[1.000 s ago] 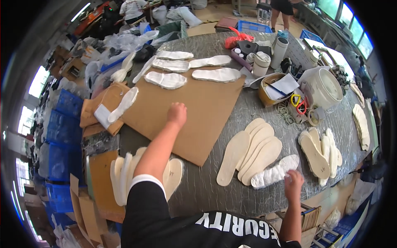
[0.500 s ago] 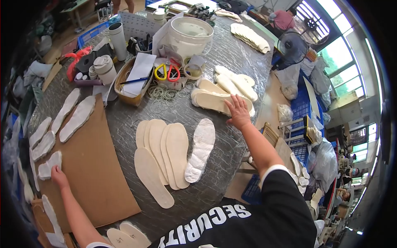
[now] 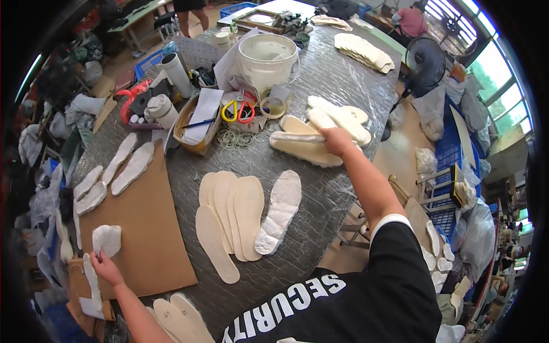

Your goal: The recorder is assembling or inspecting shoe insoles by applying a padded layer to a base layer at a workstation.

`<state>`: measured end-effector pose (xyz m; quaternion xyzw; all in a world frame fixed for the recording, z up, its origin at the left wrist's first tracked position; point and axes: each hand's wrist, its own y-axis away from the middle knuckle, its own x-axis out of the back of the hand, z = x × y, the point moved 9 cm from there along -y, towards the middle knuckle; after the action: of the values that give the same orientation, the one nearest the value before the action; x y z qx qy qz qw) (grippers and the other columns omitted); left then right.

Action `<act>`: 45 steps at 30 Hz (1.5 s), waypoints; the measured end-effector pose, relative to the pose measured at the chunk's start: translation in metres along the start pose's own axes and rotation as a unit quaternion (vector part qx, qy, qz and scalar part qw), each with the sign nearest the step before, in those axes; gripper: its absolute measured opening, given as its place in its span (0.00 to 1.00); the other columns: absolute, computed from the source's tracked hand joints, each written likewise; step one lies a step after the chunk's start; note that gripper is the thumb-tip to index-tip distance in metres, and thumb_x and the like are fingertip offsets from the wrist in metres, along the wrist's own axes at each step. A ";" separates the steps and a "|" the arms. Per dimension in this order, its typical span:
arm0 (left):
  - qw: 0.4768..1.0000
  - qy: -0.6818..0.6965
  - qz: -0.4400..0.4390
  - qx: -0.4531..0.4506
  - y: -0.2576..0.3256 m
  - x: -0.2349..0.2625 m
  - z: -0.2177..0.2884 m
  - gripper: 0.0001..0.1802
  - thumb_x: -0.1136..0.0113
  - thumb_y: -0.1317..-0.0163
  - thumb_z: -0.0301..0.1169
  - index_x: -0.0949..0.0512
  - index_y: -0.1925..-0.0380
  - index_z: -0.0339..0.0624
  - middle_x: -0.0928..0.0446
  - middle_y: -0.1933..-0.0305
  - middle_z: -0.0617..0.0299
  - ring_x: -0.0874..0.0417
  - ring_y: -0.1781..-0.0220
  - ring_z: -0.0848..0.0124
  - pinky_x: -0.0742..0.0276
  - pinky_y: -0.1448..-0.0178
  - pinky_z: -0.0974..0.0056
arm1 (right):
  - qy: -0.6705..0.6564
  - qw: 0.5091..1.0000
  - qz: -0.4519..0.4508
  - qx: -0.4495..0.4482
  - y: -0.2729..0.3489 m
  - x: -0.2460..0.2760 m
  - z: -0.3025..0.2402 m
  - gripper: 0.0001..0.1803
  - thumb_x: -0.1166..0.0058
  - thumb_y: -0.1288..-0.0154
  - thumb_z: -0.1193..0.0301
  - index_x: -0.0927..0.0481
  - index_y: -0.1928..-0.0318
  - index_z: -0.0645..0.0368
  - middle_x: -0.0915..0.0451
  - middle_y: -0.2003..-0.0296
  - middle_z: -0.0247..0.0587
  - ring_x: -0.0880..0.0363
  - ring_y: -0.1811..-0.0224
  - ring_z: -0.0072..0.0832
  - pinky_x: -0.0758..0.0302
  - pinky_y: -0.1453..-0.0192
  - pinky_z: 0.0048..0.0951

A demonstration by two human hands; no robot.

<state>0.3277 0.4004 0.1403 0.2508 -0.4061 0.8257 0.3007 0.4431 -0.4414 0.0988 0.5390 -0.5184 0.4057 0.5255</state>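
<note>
Right hand (image 3: pixel 337 139) stretched out toward two o'clock, fingers clamped on the end of a long cream fleece-topped insole (image 3: pixel 303 139), held just above a pile of pale beige insoles (image 3: pixel 334 123) at the table's far right. Left hand (image 3: pixel 103 264) down at eight o'clock, fingers pinched around the lower end of a short white fluffy lining piece (image 3: pixel 107 239), lifted over the flat brown cardboard sheet (image 3: pixel 148 228). Hands well apart, one at each side of the round table wrapped in grey crinkled plastic film (image 3: pixel 320 194). At the centre, a fan of four flat tan insoles (image 3: pixel 229 214), overlapping, with a white fleecy insole (image 3: pixel 279 210) lying just beside them toward three o'clock. At ten o'clock on the cardboard, two pairs of whitish fleece insoles (image 3: pixel 123 166), side by side. Toward twelve o'clock, a large white plastic bucket (image 3: pixel 267 57); just below it, scissors with yellow and red handles (image 3: pixel 237 110) and a loose scatter of pale rubber bands (image 3: pixel 234 140). Left of those, a shallow brown cardboard box with white paper and a blue pen (image 3: pixel 200 117). At one o'clock, beyond the table edge, a black round fan (image 3: pixel 426 66). At six o'clock, a black shirt with white lettering (image 3: pixel 343 297).
</note>
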 end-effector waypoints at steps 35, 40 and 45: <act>0.915 0.093 -0.378 -0.110 0.479 -0.031 0.366 0.19 0.45 0.41 0.21 0.28 0.50 0.26 0.27 0.46 0.38 0.26 0.44 0.45 0.28 0.40 0.54 | -0.478 0.831 -0.264 0.105 0.262 -0.160 -0.170 0.13 0.37 0.44 0.70 0.23 0.65 0.66 0.21 0.75 0.40 0.23 0.76 0.24 0.26 0.71 0.27; 0.900 0.289 -0.261 0.195 0.454 -0.005 0.312 0.06 0.45 0.40 0.20 0.22 0.63 0.32 0.20 0.64 0.50 0.16 0.59 0.54 0.20 0.54 0.61 | -0.434 0.881 -0.151 0.112 0.252 -0.148 -0.162 0.08 0.38 0.48 0.77 0.22 0.66 0.63 0.21 0.76 0.43 0.22 0.74 0.29 0.26 0.67 0.30; 0.987 -0.060 -0.148 0.003 0.422 0.049 0.244 0.05 0.42 0.43 0.21 0.21 0.66 0.33 0.23 0.64 0.51 0.22 0.59 0.53 0.25 0.52 0.58 | -0.458 0.856 -0.207 0.123 0.261 -0.152 -0.167 0.06 0.41 0.45 0.77 0.21 0.64 0.62 0.22 0.75 0.45 0.22 0.72 0.35 0.26 0.65 0.32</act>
<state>0.0400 0.0076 0.0859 0.3578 -0.3791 0.7568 0.3942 0.1836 -0.2330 0.0073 0.8188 -0.5232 0.0553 0.2296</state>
